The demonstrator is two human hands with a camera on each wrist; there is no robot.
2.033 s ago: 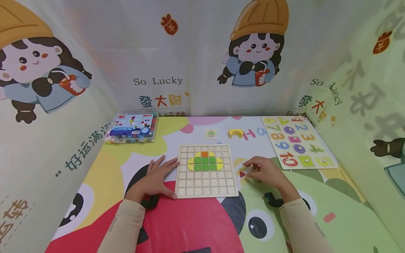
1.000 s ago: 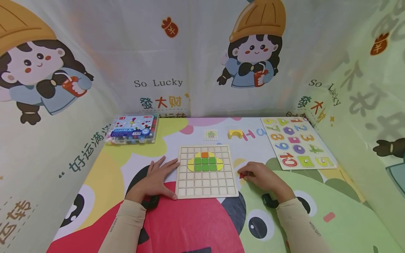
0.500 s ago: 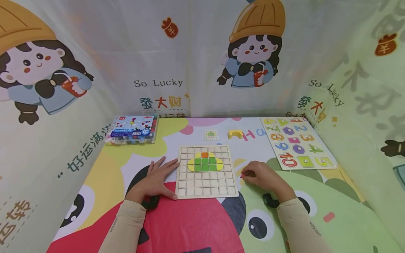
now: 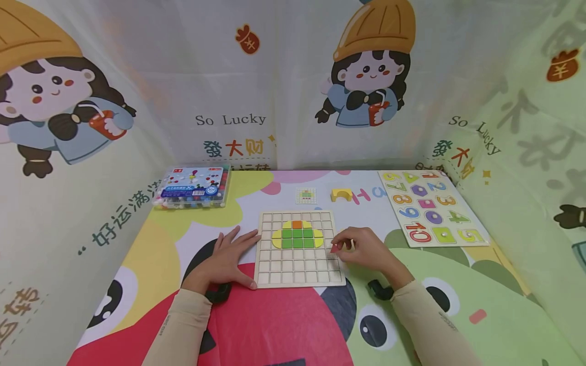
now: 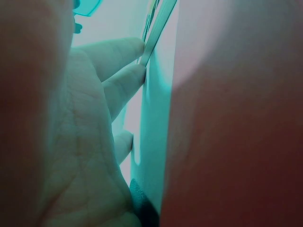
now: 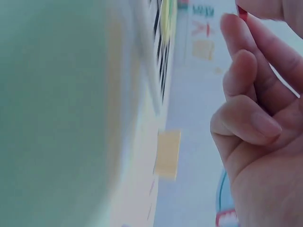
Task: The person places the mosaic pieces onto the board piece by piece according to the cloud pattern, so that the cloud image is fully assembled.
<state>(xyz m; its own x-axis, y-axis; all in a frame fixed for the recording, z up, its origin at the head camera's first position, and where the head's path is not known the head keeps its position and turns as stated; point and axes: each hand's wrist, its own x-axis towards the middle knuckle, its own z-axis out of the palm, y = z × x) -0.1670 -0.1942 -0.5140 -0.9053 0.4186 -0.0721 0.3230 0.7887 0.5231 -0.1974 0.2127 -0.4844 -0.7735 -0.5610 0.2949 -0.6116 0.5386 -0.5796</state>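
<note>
A wooden grid board (image 4: 299, 277) lies flat in the middle of the table in the head view. Green squares (image 4: 297, 239), yellow rounded pieces (image 4: 276, 238) and one orange square (image 4: 297, 224) fill part of its upper cells. My left hand (image 4: 223, 262) has its fingers spread, fingertips and thumb touching the board's left edge. At the right edge, my right hand (image 4: 363, 249) pinches a small red triangle piece (image 4: 334, 248) between thumb and fingertips. In the right wrist view only a sliver of the red piece (image 6: 242, 13) shows; its other fingers are curled.
Behind the board lie a small pattern card (image 4: 306, 195) and a yellow arch block (image 4: 341, 195). A number-and-shape puzzle board (image 4: 432, 208) is at the back right. A clear plastic box of colored parts (image 4: 192, 187) sits at the back left. Printed cloth walls enclose the table.
My right hand took hold of the red triangle on the table beside the board, then lifted it left to the board's right edge. My left hand has stayed in place.
</note>
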